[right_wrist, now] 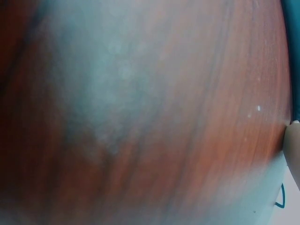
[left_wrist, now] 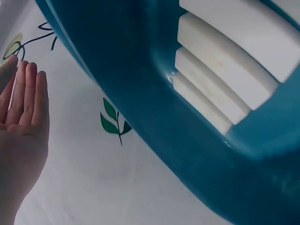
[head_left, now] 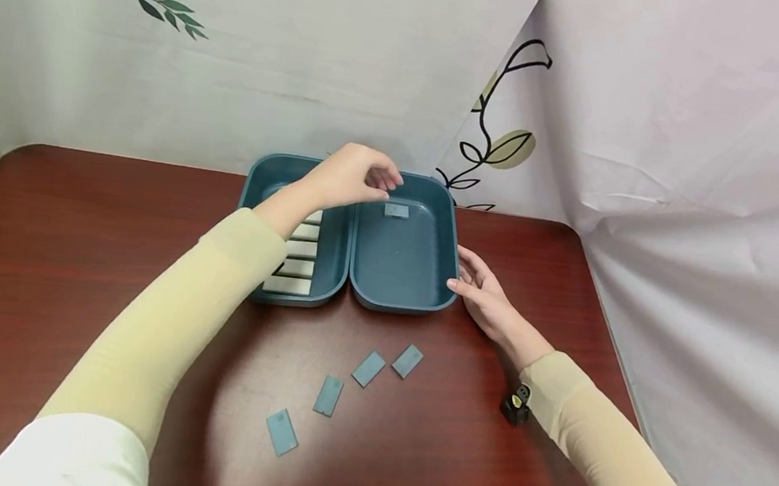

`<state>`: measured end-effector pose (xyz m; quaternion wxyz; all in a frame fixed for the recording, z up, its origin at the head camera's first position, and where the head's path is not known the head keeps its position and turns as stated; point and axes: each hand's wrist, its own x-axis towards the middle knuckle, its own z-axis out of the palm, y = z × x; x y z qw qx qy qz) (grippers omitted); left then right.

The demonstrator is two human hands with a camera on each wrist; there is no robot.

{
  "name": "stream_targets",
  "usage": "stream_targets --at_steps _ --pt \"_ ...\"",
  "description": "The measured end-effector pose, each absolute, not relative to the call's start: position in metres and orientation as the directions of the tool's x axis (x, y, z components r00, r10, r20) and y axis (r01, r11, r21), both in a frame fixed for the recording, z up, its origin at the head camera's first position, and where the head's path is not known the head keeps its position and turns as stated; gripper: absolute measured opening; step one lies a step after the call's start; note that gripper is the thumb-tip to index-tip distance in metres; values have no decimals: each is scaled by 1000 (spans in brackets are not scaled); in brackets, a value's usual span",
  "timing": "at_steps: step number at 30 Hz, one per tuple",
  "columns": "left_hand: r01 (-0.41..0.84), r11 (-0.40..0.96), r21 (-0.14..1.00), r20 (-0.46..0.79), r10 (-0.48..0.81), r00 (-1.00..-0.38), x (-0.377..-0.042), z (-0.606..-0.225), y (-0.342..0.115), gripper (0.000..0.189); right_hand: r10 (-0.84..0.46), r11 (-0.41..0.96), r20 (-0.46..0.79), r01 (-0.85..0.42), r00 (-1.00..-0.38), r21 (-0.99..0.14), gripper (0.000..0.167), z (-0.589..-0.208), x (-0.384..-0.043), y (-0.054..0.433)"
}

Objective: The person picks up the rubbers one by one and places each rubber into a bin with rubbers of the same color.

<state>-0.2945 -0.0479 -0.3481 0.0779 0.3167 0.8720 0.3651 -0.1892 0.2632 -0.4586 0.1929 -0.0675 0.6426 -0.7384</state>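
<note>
A teal two-part case (head_left: 405, 260) lies open on the table, its two rounded halves side by side. Above the far part of the right half hovers my left hand (head_left: 357, 176), fingers loosely bent and holding nothing; the left wrist view shows its fingers nearly straight. Below it, one blue-grey tile (head_left: 396, 210) lies inside that half. A column of white blocks (head_left: 301, 249) fills part of the left half, partly hidden by my left forearm. My right hand (head_left: 487, 297) holds the case's right wall, thumb at the rim and fingers along the outside.
Several blue-grey tiles (head_left: 328, 396) lie scattered on the brown table (head_left: 445, 455) in front of the case. Behind the table hangs a white cloth (head_left: 308, 68) with leaf prints. A black device (head_left: 516, 405) sits at my right wrist.
</note>
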Motion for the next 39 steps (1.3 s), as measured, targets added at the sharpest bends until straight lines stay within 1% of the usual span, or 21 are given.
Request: stream_targets --at_steps 9,20,36,39 --pt "468 517 716 130 560 -818 -266 -339 -74 27 -374 -98 -164 215 -913 -972 72 -456 -189 263" --pt "498 541 677 143 568 -811 -232 -322 -90 25 -374 -95 -157 206 -914 -974 71 -458 -191 264" --pt "573 500 649 213 603 -769 -169 -354 -109 27 -364 -94 -163 210 -917 -973 73 -458 -192 263" --pt "571 487 661 217 605 -766 -157 -357 -114 27 -364 -87 -166 210 -917 -974 73 -458 -192 263"
